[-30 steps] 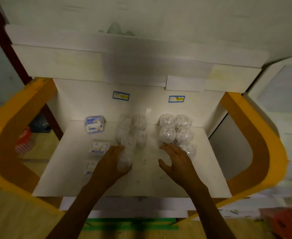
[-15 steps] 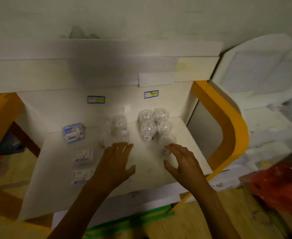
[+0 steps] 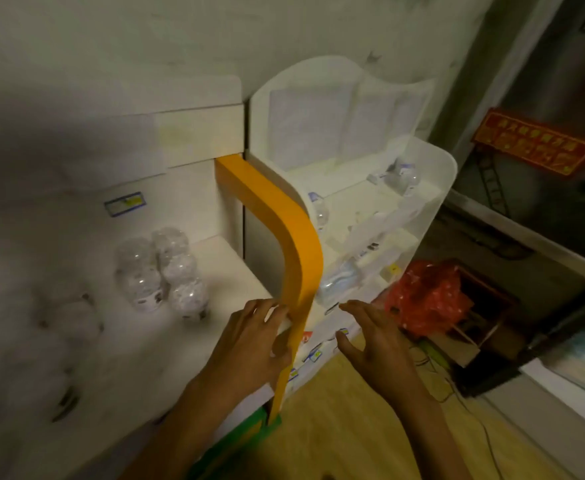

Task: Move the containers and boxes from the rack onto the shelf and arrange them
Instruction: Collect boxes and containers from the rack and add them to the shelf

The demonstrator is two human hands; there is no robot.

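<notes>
Reaching across from the shelf (image 3: 222,258) toward the white rack (image 3: 436,188) on its right, both hands are empty, which fits a trip back for the next item. The left hand (image 3: 249,337) hangs over the shelf's front corner beside the orange side panel (image 3: 301,244), fingers straight and slightly spread, holding nothing; whether it touches the panel edge cannot be told. The right hand (image 3: 370,337) is in front of the rack's lower tier, fingers apart and loosely extended, thumb out, as if opening to take something. Already on the shelf, a tight group of clear round containers (image 3: 163,271) stands upright in rows toward the back right, close together, probably to leave room in front; more pale containers at far left are too blurred to describe. The rack still carries goods: a clear bottle-like container (image 3: 402,178) on an upper tier, another small one (image 3: 320,213) just behind the orange panel, and a pale packet (image 3: 339,278) on the lower tier, nearest the right hand and so the likeliest next pick. A red plastic bag (image 3: 426,296) sits on the floor just beyond the rack, close enough to snag a careless reach.
</notes>
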